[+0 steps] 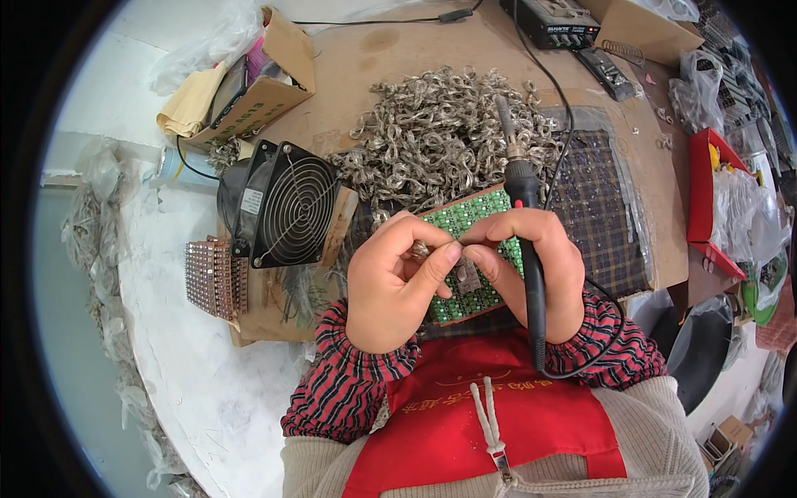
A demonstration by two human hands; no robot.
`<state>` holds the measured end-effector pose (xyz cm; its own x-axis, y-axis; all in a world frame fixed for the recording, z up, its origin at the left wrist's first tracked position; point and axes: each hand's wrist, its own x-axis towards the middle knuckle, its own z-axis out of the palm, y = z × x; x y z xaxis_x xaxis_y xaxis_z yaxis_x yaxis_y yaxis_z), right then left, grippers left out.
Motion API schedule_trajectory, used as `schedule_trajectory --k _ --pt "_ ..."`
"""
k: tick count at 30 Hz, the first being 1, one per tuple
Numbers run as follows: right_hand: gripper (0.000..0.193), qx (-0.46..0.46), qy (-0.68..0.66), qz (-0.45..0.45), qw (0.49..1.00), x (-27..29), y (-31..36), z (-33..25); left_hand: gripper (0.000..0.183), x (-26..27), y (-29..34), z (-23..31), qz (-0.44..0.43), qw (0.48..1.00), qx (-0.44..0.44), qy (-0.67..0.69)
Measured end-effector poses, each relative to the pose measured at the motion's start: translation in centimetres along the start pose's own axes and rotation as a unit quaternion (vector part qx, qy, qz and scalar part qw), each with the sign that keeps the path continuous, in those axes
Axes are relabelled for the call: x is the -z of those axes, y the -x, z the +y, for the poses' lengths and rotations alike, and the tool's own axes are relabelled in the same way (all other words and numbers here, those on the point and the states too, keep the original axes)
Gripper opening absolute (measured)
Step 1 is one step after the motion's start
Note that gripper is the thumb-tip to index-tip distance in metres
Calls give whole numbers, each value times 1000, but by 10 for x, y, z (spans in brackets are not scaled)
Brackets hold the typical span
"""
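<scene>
My left hand (397, 278) is closed in a pinch on a small looped silvery wire bundle (421, 249), with its fingertips meeting those of my right hand. A black soldering iron (531, 282) lies across my right hand (548, 261), its metal tip pointing away over the pile. The thumb and index finger of that hand are also pinched together near the wire; what sits between them is too small to make out. Beneath both hands is a green circuit board panel (469, 217), partly covered by them. Beyond it spreads a large heap of looped silvery wire bundles (444, 137).
A black fan (295, 206) stands left of the board, near a stack of panels (214, 276). A cardboard box (266, 91) is at far left, a black control box (552, 23) at far right. Plaid cloth (594, 207) covers the right side. The iron's cable (571, 124) loops nearby.
</scene>
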<state>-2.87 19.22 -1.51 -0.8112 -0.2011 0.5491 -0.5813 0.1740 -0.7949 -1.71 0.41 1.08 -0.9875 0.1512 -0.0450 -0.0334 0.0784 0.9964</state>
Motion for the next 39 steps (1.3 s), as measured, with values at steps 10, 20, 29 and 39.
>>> schedule_trajectory --k 10,20,29,39 --pt "37 59 10 -27 998 2 6 9 12 3 2 -2 -6 1000 16 21" --pt "32 64 21 -49 997 4 11 15 11 9 5 2 -48 993 103 14" --pt "31 -26 4 -47 999 0 35 14 11 21 4 1 -109 960 65 -249" --pt "34 -64 -52 18 996 -2 44 7 12 16 -1 5 -123 926 36 -354"
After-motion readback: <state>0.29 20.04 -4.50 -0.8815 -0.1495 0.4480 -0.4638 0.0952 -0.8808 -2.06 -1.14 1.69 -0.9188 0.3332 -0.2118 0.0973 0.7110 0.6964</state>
